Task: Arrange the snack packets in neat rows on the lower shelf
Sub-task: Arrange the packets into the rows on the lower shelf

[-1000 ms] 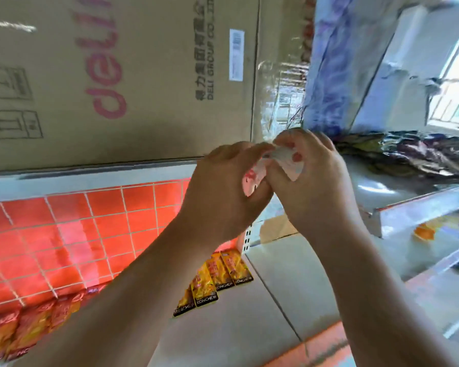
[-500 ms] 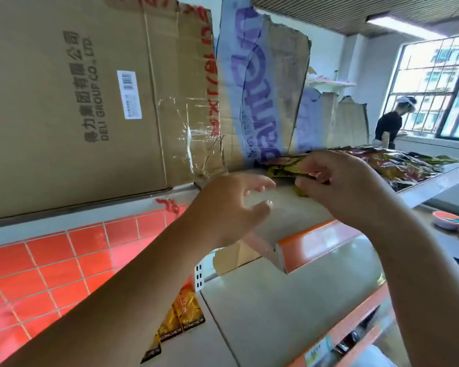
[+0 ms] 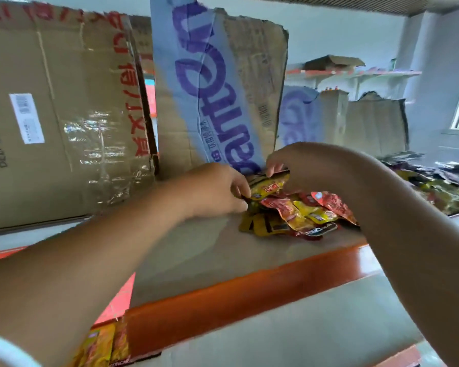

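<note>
- crinkly yellow-and-red foil snack packet (image 3: 269, 187), pinched by left hand (image 3: 215, 192) and right hand (image 3: 300, 165), atop a messy packet pile (image 3: 308, 215)
- brown cardboard boxes (image 3: 64, 115) behind, contents hidden

One head-worn wide-angle view, close above the upper shelf (image 3: 212, 258); it faces forward toward the cardboard boxes (image 3: 64, 115).

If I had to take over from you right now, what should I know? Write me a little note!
Left hand: pinches a yellow packet on top of the pile.
Right hand: pinches the same packet at its top edge.
The pile lies on the upper shelf, in front of the cardboard.
Done: a few packets already lie on the lower shelf.
Left: bring the pile down and line it up in rows.
</note>
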### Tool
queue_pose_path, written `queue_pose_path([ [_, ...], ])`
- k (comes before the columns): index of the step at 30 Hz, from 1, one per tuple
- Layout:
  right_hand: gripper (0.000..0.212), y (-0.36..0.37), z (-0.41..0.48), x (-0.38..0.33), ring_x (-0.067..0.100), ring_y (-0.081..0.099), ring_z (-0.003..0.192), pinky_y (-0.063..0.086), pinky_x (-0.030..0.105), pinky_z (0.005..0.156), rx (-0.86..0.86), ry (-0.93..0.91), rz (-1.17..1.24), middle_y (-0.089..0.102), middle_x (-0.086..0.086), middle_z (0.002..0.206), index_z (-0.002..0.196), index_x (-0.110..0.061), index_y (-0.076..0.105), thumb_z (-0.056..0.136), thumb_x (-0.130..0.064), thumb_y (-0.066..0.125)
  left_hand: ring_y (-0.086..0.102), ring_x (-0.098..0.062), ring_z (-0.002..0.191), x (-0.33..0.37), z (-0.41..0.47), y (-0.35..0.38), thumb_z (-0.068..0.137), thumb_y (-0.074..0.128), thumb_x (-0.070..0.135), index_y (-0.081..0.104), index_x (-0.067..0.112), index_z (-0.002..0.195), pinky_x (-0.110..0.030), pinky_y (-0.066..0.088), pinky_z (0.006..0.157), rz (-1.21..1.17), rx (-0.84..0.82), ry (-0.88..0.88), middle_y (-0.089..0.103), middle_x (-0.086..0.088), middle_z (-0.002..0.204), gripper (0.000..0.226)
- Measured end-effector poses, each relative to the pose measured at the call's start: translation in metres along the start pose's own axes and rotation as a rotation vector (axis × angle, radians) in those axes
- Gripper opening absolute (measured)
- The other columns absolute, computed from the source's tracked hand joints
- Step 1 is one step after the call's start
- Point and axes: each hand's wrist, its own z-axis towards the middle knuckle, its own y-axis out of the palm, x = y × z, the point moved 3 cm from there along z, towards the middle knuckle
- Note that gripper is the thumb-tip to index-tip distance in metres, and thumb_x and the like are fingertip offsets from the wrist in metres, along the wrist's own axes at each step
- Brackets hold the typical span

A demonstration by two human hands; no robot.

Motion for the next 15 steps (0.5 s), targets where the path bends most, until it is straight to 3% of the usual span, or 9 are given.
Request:
queue_pose_path([
  [4, 0.054, 0.004, 0.015, -0.001, 0.019, 0.056, 0.114, 0.049, 0.038, 0.098, -0.098, -0.052, -0.03, 0.056, -0.008, 0.13, 0.131, -0.035, 0.058, 0.083, -0.022, 0.079, 0.063, -0.011, 0.086, 0.015, 0.014, -0.007, 0.085, 0.075, 0.031, 0.074, 0.03, 0.097, -0.034, 0.058, 0.08, 0.257, -0.061, -0.106, 0.07, 0.009, 0.095, 0.013],
  [8, 0.045, 0.015, 0.014, 0.002, 0.019, 0.058, 0.108, 0.051, 0.038, 0.094, -0.02, -0.104, 0.07, 0.06, -0.005, 0.125, 0.126, -0.035, 0.061, 0.085, -0.021, 0.073, 0.061, -0.019, 0.08, 0.014, 0.02, 0.004, 0.085, 0.072, 0.022, 0.071, 0.024, 0.095, -0.028, 0.048, 0.06, 0.405, 0.027, -0.149, 0.066, 0.0, 0.091, 0.01],
  [12, 0.027, 0.02, 0.01, 0.009, 0.017, 0.06, 0.102, 0.051, 0.035, 0.088, 0.129, -0.156, 0.13, 0.064, -0.006, 0.114, 0.116, -0.033, 0.069, 0.089, -0.026, 0.068, 0.063, -0.022, 0.082, 0.004, 0.02, 0.015, 0.088, 0.066, 0.022, 0.075, 0.029, 0.099, -0.033, 0.056, 0.072, 0.362, 0.129, -0.143, 0.067, 0.002, 0.092, 0.016],
  [15, 0.015, 0.015, 0.012, 0.013, 0.017, 0.062, 0.096, 0.053, 0.036, 0.086, 0.171, -0.178, 0.19, 0.067, -0.005, 0.107, 0.105, -0.03, 0.074, 0.092, -0.026, 0.067, 0.064, -0.022, 0.078, -0.003, 0.021, 0.006, 0.089, 0.067, 0.027, 0.076, 0.03, 0.092, -0.036, 0.057, 0.071, 0.356, 0.171, -0.083, 0.068, 0.004, 0.086, 0.01],
])
